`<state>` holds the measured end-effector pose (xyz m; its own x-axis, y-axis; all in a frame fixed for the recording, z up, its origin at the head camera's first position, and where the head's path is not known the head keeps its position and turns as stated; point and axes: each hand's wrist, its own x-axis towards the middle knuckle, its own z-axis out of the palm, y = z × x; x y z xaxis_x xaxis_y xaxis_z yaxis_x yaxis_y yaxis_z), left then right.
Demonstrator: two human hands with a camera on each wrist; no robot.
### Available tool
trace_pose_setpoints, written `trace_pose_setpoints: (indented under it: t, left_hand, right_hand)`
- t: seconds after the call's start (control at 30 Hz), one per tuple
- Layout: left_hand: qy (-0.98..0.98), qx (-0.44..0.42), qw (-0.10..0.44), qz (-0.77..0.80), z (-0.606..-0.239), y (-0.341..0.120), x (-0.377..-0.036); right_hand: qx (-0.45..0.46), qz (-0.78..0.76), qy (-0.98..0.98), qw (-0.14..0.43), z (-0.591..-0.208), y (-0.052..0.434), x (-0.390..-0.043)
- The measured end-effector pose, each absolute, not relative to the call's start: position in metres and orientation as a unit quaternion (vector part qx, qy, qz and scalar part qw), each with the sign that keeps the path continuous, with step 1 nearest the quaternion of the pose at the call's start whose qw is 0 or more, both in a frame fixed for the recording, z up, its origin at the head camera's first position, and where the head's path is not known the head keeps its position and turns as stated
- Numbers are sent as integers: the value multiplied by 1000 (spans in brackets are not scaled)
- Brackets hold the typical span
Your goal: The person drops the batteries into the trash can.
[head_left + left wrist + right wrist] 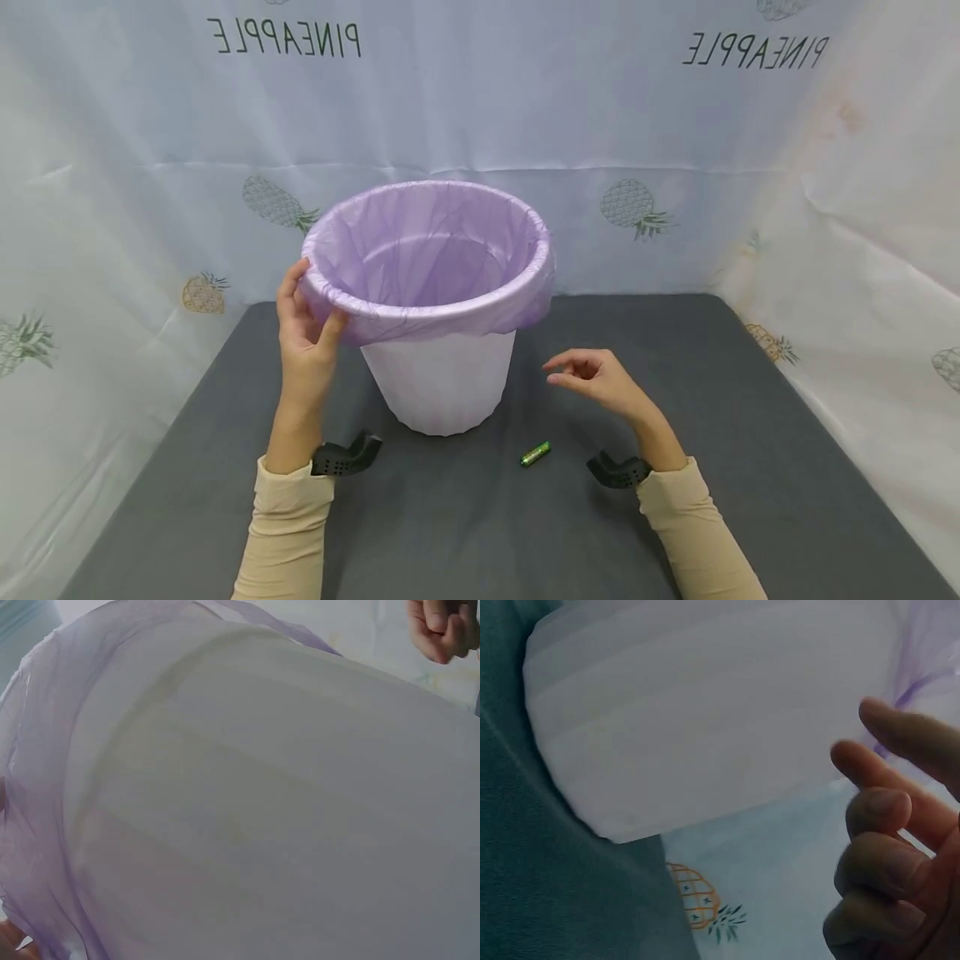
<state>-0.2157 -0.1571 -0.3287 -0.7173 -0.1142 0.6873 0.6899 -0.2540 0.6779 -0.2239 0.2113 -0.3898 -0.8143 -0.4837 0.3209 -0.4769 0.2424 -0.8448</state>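
A white trash bin (442,383) stands on the dark table, lined with a thin purple bag (431,321) folded over its rim. My left hand (306,343) grips the bin's rim on the left side, thumb in front and fingers around the edge. To the right of the bin, my right hand (600,379) hovers with nothing in it. Its fingers (877,862) are loosely bent, and thumb and index fingertip stay apart. A small green battery (536,454) lies on the table in front of the bin, below and left of the right hand.
The dark grey cloth (720,467) covers the table. Behind and at both sides hangs a pale curtain (480,100) printed with pineapples, close to the table's back edge. A black wrist camera (348,457) sits on the left wrist, another (618,472) on the right.
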Motion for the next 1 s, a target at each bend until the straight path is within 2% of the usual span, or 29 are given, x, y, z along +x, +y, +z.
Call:
trace_pose_setpoints:
  t: [0.2, 0.43, 0.8, 1.0]
  left_hand:
    - [-554, -266, 267, -742, -330, -159, -212]
    - [-549, -263, 271, -746, -336, -160, -206]
    - [-547, -264, 274, -746, -334, -160, -208]
    - [-547, -262, 274, -746, -333, -159, -209]
  right_hand:
    - [-318, -513, 790, 106, -406, 212, -228]
    - [-362, -505, 762, 183, -430, 216, -235]
    - [-343, -471, 768, 266, -456, 221, -242]
    - [-346, -454, 777, 265, -455, 219, -243]
